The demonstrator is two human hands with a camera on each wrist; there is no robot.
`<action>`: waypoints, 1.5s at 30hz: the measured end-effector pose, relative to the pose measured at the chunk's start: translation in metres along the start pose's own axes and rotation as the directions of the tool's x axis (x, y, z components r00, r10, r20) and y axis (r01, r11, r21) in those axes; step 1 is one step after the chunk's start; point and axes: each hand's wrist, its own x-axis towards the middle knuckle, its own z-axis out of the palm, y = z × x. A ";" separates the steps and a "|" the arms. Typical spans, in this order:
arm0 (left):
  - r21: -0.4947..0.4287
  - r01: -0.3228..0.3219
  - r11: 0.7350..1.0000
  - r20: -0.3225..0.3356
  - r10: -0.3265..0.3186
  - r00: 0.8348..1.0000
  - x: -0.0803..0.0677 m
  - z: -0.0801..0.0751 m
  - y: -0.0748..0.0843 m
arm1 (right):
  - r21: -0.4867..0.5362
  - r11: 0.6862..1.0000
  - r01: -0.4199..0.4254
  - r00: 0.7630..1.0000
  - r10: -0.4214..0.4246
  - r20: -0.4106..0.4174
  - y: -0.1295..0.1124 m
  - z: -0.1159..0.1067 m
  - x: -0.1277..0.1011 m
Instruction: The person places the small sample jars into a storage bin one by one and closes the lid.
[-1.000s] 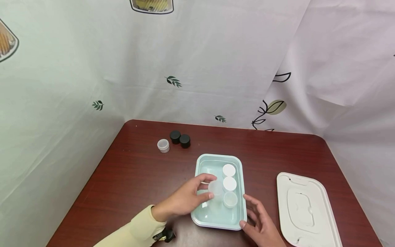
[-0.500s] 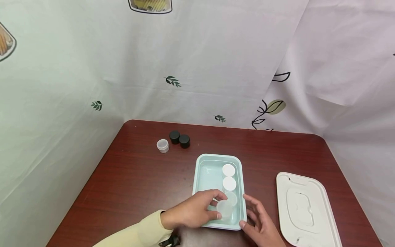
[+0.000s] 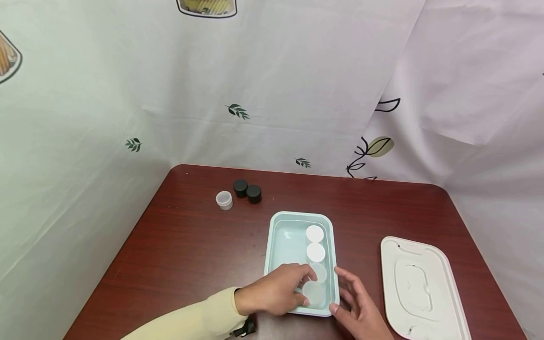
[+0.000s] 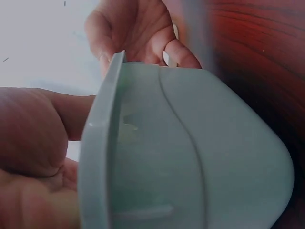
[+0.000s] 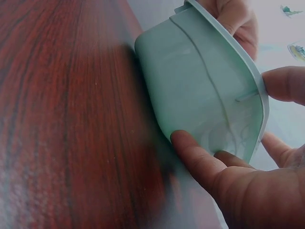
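Observation:
A pale blue-green plastic tub stands on the table. Inside it, along the right wall, a column of small round jars runs toward me: a white-topped jar, another white-topped jar, then a translucent jar. My left hand reaches over the near left rim and pinches a second translucent jar at the front end of that column, low in the tub. My right hand rests against the tub's near right side. In the right wrist view, its relaxed fingers lie along the outer wall.
A cream rectangular lid lies flat to the right of my right hand. Farther back on the left stand an open translucent jar, a black jar and another black jar. Patterned white cloth hangs behind the table.
My left hand has carried the translucent jar from the tub's middle toward the near right, then down in front of the other translucent jar. My right hand stays at the tub's side.

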 end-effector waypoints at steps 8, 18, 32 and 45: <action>0.053 0.005 0.999 -0.012 -0.004 1.000 0.005 0.005 0.002 | -0.002 0.999 -0.049 0.999 0.048 -0.018 -0.001 0.000 0.000; 0.066 -0.025 0.998 0.039 0.023 0.999 0.010 0.007 0.001 | -0.010 0.998 -0.061 0.997 0.061 -0.038 -0.001 0.001 0.001; 0.074 0.010 0.997 0.059 -0.014 0.998 0.013 0.014 0.003 | 0.022 0.999 -0.040 0.999 0.040 0.015 0.000 -0.003 0.000; -0.019 0.010 1.000 0.068 -0.009 0.998 0.000 -0.020 0.000 | -0.002 1.000 -0.011 1.000 0.011 0.003 0.000 0.000 -0.002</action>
